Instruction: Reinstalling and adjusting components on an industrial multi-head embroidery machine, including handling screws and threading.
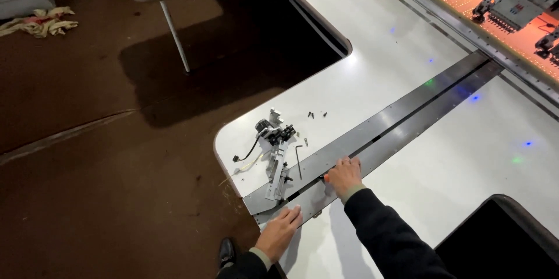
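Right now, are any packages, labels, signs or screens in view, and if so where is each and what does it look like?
No packages, signs or screens show.
Possible label panels: pale rectangular faces on the machine heads at the top right, above the orange-lit strip; too small to tell more.
The white table, the small dismantled metal assembly, the left hand and the right hand show no labels.

Long grey metal rail (402, 122) lies diagonally, flat, across the white table.
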